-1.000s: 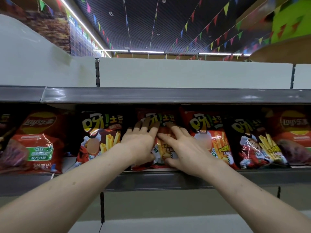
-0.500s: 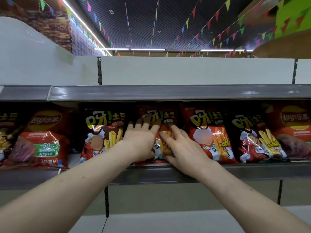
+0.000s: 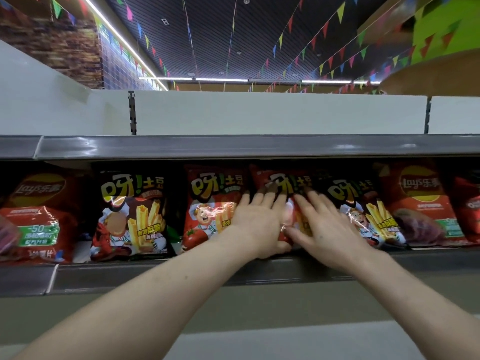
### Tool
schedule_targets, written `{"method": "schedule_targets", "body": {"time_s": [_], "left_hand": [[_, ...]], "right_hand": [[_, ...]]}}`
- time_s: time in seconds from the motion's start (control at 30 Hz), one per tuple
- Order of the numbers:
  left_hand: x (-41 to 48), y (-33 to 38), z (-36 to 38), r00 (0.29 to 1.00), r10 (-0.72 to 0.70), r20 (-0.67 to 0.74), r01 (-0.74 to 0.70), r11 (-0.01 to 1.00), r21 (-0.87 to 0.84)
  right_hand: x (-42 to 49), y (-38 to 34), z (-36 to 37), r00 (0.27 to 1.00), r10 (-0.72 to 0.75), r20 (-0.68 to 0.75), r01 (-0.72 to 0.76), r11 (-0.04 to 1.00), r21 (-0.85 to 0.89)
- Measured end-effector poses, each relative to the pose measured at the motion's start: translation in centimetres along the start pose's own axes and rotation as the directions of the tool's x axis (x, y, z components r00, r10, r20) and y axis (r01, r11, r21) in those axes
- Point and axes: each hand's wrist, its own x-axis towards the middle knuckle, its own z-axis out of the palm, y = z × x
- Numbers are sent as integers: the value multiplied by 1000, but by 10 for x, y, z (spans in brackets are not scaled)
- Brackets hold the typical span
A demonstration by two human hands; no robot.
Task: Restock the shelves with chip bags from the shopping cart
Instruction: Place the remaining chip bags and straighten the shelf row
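Two-handed press on a red chip bag [image 3: 265,175], left hand [image 3: 259,224] and right hand [image 3: 327,229] side by side, fingers [image 3: 262,201] straight and slightly spread. Stands upright on the shelf [image 3: 155,276] between two similar bags [image 3: 207,203].

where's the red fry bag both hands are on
Head view, right of centre on the shelf: the red fry bag stands between a tomato bag on its left and a black bag on its right, under the left hand and right hand.

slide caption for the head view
Left hand and right hand press flat on a red chip bag on the shelf.
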Motion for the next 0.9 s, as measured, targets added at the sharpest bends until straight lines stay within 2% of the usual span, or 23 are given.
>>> {"method": "schedule_targets", "body": {"time_s": [0.07,0.3,0.4,0.5,0.63,0.83,0.9], "left_hand": [[3,-2,6,999,-28,41,27,1000,9],[5,-5,3,995,-48,90,48,999,-2],[3,-6,4,992,-60,107,60,998,6],[0,-9,-2,988,-78,134,83,996,-30],[-2,-15,-1,985,-128,112,129,992,-5],[-5,-8,2,979,-174,105,169,984,54],[-5,1,-6,985,-164,62,159,985,70]], "right_hand": [[-3,-1,7,999,-2,36,2,1000,-12],[-11,-6,0,999,-42,-7,40,982,-183],[-9,0,-7,999,-42,13,43,995,-85],[-7,9,-15,999,-46,-27,47,999,17],[-7,10,-7,999,-49,14,48,998,29],[-10,4,9,996,-74,-55,76,997,20],[-12,14,4,992,-105,-72,108,994,32]]}}
